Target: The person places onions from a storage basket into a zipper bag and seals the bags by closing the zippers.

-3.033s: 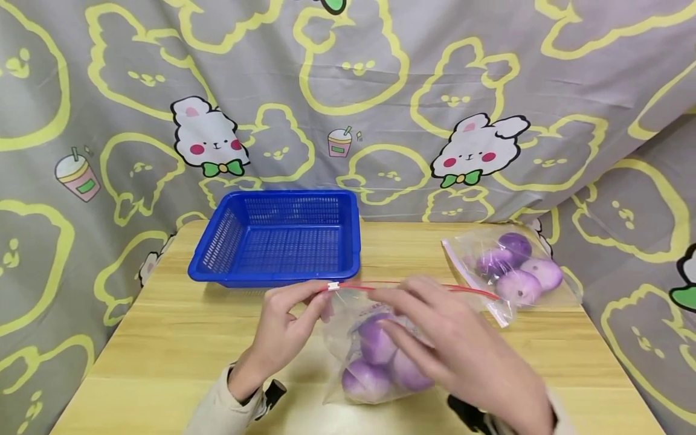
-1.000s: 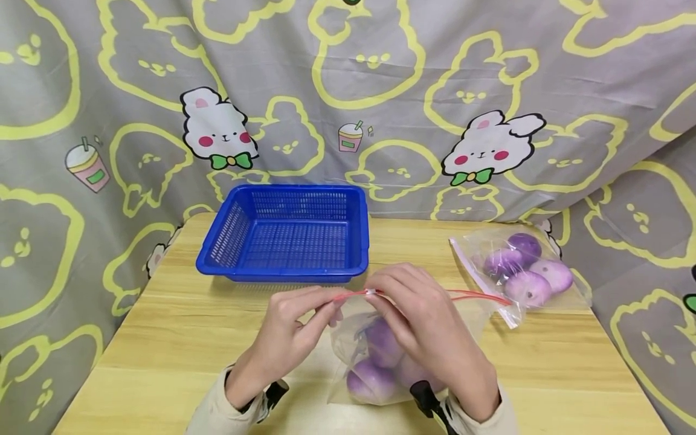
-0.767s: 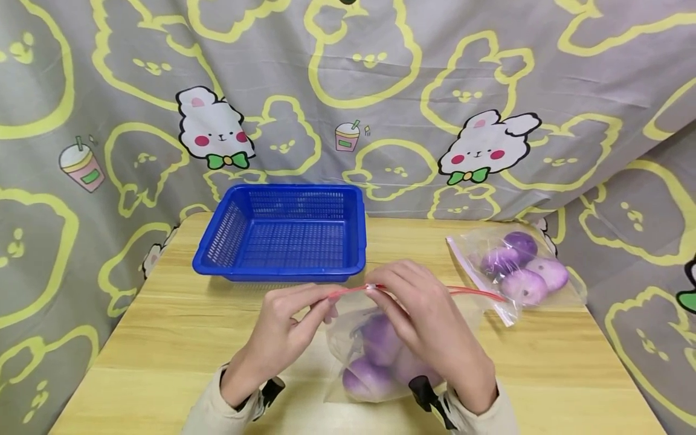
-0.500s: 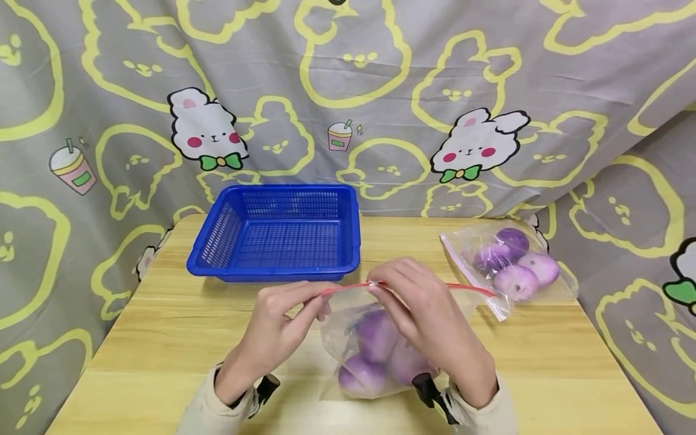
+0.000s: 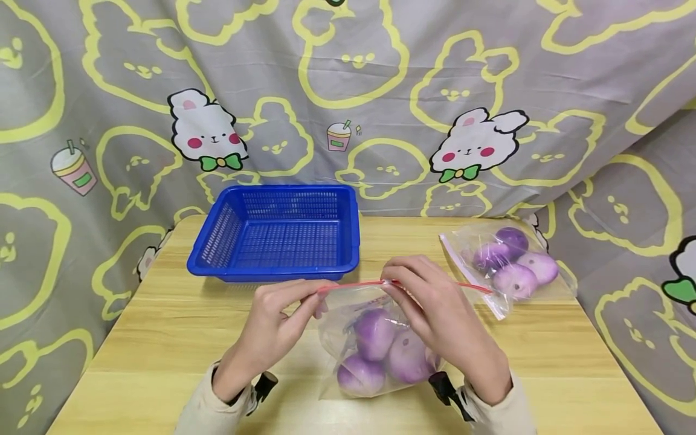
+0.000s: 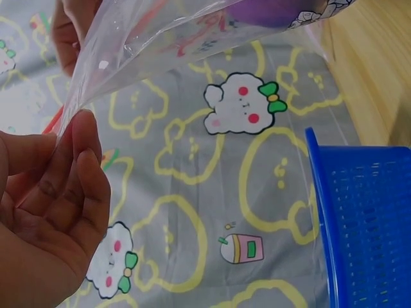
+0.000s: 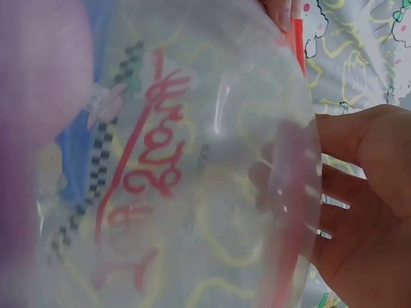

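Above the table's front half, a clear zip bag (image 5: 348, 326) hangs upright with purple-and-white, onion-like round vegetables (image 5: 375, 333) inside. My left hand (image 5: 280, 317) pinches the left end of its red zip strip (image 5: 353, 284); in the left wrist view, thumb and fingers of the left hand (image 6: 54, 199) meet at the bag's edge. My right hand (image 5: 440, 308) pinches the strip at the small white slider (image 5: 386, 283), farther right. The right wrist view shows the right hand (image 7: 366, 192) at the zip edge, partly behind the clear film with red lettering (image 7: 151, 147).
A blue mesh basket (image 5: 352, 266) stands at the back left of the wooden table (image 5: 163, 356). To the right lies a second clear zip bag (image 5: 462, 260) with several similar vegetables (image 5: 515, 281). A patterned cloth (image 5: 380, 54) hangs behind the table.
My right hand, earlier blurred above the bag, came to the slider. The slider has shifted from beside my left hand rightward along the red strip. The left hand keeps its pinch.
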The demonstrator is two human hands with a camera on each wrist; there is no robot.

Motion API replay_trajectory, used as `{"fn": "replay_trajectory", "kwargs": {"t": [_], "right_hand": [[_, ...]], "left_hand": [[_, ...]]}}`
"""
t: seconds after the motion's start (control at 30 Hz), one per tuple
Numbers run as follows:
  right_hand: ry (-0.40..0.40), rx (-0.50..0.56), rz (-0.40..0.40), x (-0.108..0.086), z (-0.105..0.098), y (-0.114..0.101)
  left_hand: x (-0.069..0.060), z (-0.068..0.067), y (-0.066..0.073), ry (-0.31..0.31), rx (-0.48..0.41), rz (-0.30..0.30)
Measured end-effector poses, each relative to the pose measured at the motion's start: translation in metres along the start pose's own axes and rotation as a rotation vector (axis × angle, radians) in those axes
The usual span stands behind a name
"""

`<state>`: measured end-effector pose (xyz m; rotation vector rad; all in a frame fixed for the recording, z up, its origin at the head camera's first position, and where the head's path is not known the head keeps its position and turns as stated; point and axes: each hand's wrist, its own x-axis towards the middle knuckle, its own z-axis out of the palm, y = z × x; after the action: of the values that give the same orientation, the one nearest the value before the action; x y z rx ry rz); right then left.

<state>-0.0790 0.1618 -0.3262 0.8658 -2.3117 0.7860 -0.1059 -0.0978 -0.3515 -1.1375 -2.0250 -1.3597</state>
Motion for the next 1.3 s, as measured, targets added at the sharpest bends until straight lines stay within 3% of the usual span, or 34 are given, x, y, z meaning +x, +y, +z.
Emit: {"fn": "replay_trajectory", "kwargs": {"t": [0.23,0.53,0.83,1.3], "right_hand": [[0.013,-0.024,-0.01,-0.002,-0.008,0.007],[-0.004,-0.041,0.058,-0.009,-0.018,0.012],[0.077,-0.035,0.015,-0.012,-0.025,0.019],[0.101,-0.011,0.021,-0.021,-0.034,0.03]], "left_hand": [[0.001,-0.001,-0.001,0.004,0.001,0.004],[0.001,-0.002,-0.001,-0.001,0.006,0.005],[0.002,-0.003,-0.001,-0.003,-0.028,-0.003],[0.002,-0.007,-0.001,0.002,0.0,-0.01]]}}
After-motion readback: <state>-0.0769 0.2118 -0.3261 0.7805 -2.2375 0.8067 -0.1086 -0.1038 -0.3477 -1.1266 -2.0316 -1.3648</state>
